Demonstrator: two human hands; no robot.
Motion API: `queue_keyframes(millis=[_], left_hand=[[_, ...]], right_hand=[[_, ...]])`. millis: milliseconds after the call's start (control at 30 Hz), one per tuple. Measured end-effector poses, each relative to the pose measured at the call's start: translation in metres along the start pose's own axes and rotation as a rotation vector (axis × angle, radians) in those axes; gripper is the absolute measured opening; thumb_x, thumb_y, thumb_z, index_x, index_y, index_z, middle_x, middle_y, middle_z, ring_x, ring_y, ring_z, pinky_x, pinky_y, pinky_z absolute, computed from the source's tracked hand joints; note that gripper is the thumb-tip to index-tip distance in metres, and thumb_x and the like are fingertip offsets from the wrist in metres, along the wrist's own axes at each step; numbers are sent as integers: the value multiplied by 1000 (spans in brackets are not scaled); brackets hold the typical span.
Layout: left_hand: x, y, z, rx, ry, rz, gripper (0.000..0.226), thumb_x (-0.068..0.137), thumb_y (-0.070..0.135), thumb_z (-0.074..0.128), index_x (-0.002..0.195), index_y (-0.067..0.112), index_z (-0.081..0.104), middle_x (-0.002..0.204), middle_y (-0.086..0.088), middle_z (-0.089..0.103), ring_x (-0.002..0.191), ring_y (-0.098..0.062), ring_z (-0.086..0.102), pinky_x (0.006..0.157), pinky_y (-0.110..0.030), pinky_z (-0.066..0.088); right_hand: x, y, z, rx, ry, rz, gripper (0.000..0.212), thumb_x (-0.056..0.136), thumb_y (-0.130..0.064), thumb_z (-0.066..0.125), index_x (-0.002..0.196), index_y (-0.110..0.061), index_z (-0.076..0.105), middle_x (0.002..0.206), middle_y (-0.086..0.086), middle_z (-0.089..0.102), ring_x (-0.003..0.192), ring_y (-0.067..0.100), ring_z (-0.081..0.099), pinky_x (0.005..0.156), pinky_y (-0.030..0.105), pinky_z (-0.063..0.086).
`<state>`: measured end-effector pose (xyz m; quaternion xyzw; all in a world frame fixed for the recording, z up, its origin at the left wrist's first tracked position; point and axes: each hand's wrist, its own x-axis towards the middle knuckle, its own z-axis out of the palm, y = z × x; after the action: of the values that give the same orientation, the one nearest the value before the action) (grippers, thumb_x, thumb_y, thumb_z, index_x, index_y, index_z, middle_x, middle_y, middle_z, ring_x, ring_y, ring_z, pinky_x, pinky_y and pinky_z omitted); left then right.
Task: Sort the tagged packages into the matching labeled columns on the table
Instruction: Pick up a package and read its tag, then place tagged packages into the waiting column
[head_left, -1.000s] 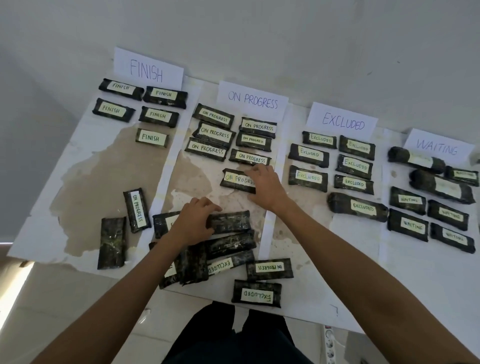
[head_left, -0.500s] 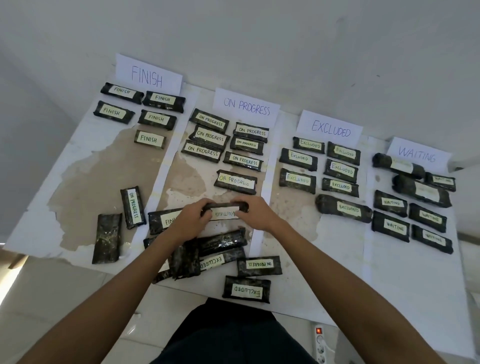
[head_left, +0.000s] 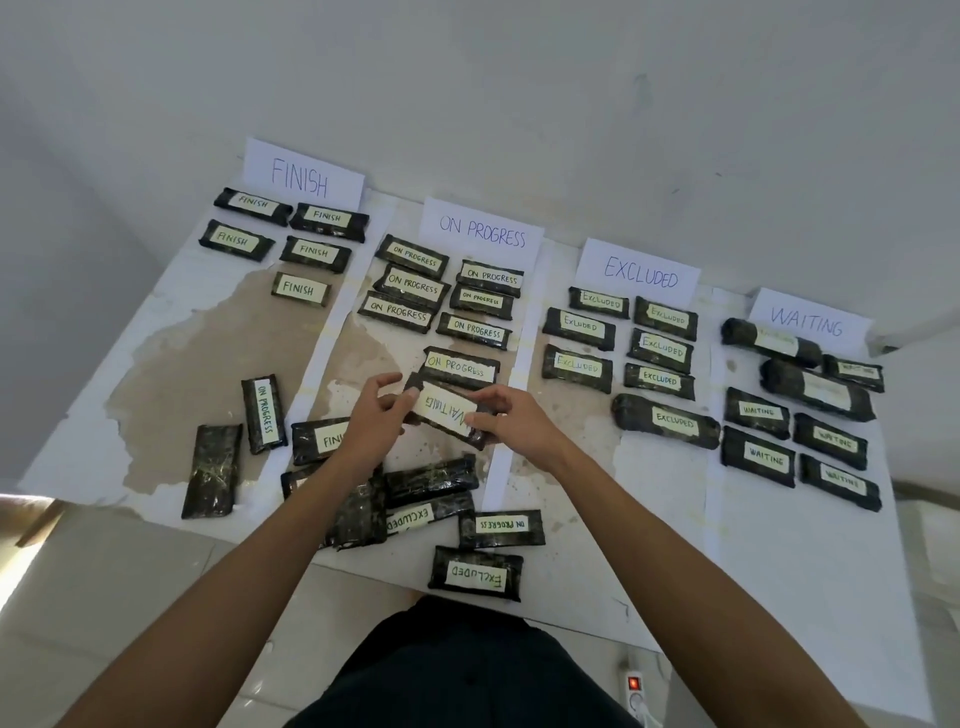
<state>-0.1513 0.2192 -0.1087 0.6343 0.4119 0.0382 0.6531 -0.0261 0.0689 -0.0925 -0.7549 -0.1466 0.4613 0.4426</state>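
My left hand (head_left: 376, 415) and my right hand (head_left: 511, 421) both hold a dark wrapped package tagged WAITING (head_left: 447, 413), lifted above the table's middle with its tag upside down to me. Four paper column signs stand at the back: FINISH (head_left: 301, 176), ON PROGRESS (head_left: 480, 234), EXCLUDED (head_left: 640, 273), WAITING (head_left: 808, 322). Several matching tagged packages lie under each sign. An unsorted heap lies near the front edge, including an EXCLUDED package (head_left: 475, 574), an ON PROGRESS package (head_left: 501, 526) and a FINISH package (head_left: 319, 440).
The white table (head_left: 779, 571) has a worn brown patch on its left part. At the left lie an ON PROGRESS package (head_left: 264, 413) standing on end and an untagged-side package (head_left: 212, 470). A power strip (head_left: 635, 691) lies on the floor at the lower right.
My right hand left the ON PROGRESS package and joined my left hand on a package from the heap. Both hands lifted it and turned it tag-up, showing WAITING.
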Motion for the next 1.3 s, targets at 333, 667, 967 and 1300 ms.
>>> queue_keyframes(millis=[333,667,967,1300], left_hand=[[-21,14,70,132,-137,49,33,87,19,63,118,12,56,107,-3,65,96,-16,62,78,-27,50],[-31,33,145,450,-486,189,41,93,10,52,131,23,51,106,-6,62,85,-14,58,63,-16,44],[-47,43,263,565,-703,184,51,86,17,66,133,21,47,105,-4,64,91,-15,60,80,-27,49],[-61,30,388,612,-549,157,39,90,22,57,128,16,52,123,-4,59,111,-16,54,83,-22,40]], right_hand=[[-39,27,-7,-31,116,38,37,74,-18,79,103,-7,60,97,12,69,80,17,65,65,26,54],[-88,52,-84,150,418,109,36,88,-13,64,122,-11,53,102,8,66,82,20,67,80,36,55],[-146,117,-178,-1081,390,-317,67,70,-14,77,131,-20,50,137,7,46,120,29,44,93,40,45],[-173,197,-280,-1012,584,-4,60,62,-22,84,118,-16,62,110,10,54,98,30,50,79,37,45]])
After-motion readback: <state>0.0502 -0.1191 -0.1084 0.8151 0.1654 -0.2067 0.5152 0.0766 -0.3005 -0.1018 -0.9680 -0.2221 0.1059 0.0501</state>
